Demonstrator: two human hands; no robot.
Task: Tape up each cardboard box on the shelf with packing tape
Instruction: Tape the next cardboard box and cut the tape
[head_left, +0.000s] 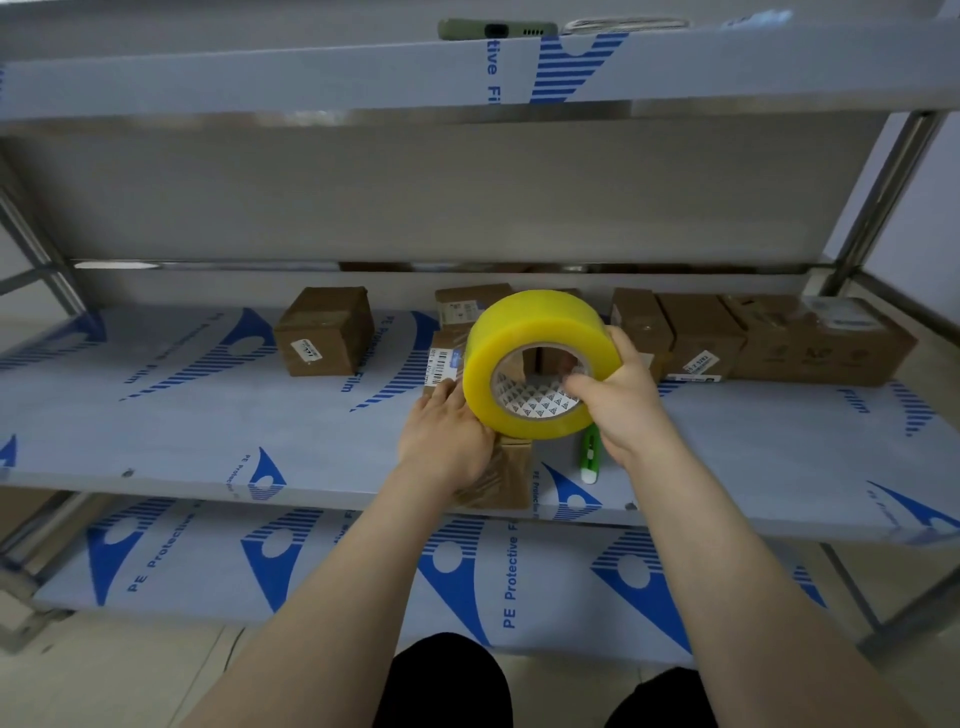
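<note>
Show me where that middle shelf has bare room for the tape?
The shelf is bare left of the lone box and in front of it, up to the left hand. Also bare: the front strip right of the green cutter. Crowded: around the tape roll, and the box row at back right.

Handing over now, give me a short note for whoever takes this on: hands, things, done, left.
The right hand grips the tape roll above the front box. The left hand presses flat on that box at the front edge of the shelf. The cutter lies right of it. Done: tape shows on the box's near face. Left: finish it, cut, then the boxes behind; whether they're taped is unclear.
</note>
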